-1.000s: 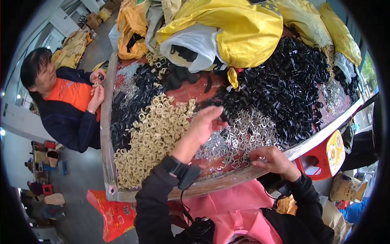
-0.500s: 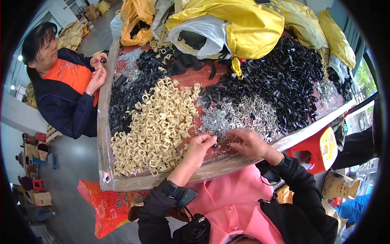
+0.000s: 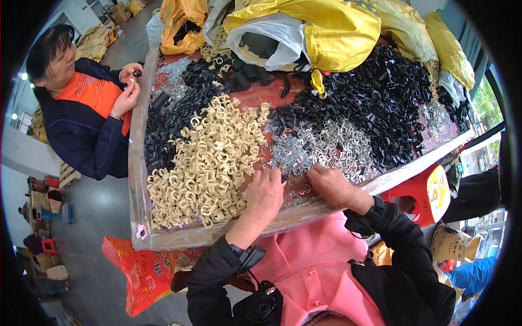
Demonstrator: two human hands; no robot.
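Curling over the near edge of the surface [image 3: 256,99], in the head view, the left grip [image 3: 265,193] has its fingers bent downward and its back turned up, so whether it holds a part cannot be told. The right grip [image 3: 329,183] sits near it on the right, fingers likewise bent in and bunched, their contents hidden; a narrow gap parts the two. Small grey bits [image 3: 290,154] lie heaped just beyond the fingertips, between the two grips and slightly farther from the body. Silver hooks [image 3: 350,148] spread beyond the right grip and off to its right; contact with its fingers cannot be made out. Cream clips [image 3: 209,163] fill a large pile to the left of the left grip, close to it at the pile's lower right side. Black parts [image 3: 375,103] cover the far right, well apart from both grips, below a yellow bag [image 3: 345,35]. A co-worker [image 3: 89,127] at the left side holds a black piece [image 3: 137,73] in one hand. A red stool [image 3: 403,191] stands beyond the near right edge.
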